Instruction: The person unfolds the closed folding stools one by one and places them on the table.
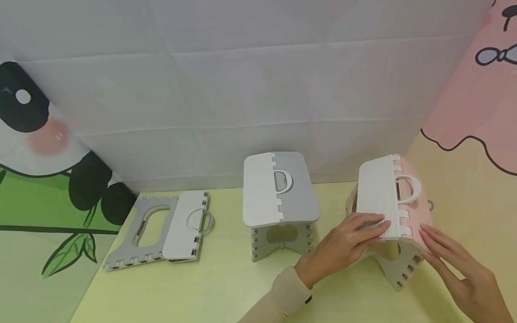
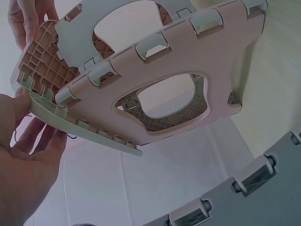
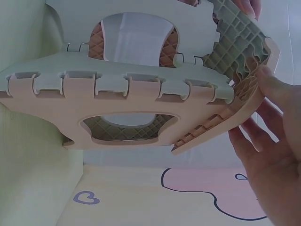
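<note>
A pink and white folding stool (image 1: 375, 193) stands on the right of the table, its two seat halves angled to a ridge at the hinge. My left hand (image 1: 351, 237) grips the near edge of the white half; in the left wrist view its thumb (image 2: 21, 101) lies on the underside. At the near edge of the pink half (image 1: 418, 217), my right hand (image 1: 468, 269) pinches the rim, thumb underneath and fingers on top. Both wrist views show the ribbed underside and the oval leg openings. A white loop handle (image 1: 415, 188) sits at the hinge.
Mid-table, close left of the held stool, a white and grey folding stool (image 1: 258, 190) stands upright with a flat seat. Another white and grey stool (image 1: 183, 233) lies flattened on the yellow-green table (image 1: 194, 291) at left. A pale cloth (image 1: 242, 89) hangs behind.
</note>
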Tool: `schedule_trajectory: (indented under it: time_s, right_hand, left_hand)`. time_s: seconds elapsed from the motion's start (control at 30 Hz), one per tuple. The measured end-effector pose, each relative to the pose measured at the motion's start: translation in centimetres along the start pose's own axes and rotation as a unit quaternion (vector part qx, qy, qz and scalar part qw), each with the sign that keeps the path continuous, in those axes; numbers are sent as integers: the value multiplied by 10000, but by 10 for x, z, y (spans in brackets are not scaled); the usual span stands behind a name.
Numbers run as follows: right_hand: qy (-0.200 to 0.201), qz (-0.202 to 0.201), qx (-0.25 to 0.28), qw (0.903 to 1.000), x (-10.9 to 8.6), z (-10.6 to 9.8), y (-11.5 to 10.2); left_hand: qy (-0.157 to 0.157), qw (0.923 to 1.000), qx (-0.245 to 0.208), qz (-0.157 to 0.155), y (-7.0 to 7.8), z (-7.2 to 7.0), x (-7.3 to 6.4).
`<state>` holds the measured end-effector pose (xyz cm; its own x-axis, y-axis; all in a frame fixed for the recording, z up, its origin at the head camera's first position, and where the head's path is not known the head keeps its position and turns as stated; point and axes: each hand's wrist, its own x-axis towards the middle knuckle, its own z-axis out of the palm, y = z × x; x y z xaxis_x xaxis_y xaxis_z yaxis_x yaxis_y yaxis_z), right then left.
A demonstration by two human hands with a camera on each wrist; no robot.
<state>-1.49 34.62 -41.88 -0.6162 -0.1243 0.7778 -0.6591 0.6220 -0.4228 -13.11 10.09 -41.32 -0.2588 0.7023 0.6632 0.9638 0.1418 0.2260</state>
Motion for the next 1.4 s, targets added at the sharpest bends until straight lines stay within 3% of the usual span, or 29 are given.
schedule_trajectory:
  time_s: [0.67, 1.07, 1.4]
  right_hand:
    - [-31, -122, 35, 9999, 2, -2, 1]
    - [20, -232, -160, 9996, 16, -2, -18]
    - [91, -425, 62, 9990, 8, -2, -5]
  left_hand:
    - [-192, 9995, 236, -55, 1, -4, 1]
    - [-111, 9993, 345, 41, 1, -5, 1]
    - [-144, 9988, 470, -2, 2, -5, 1]
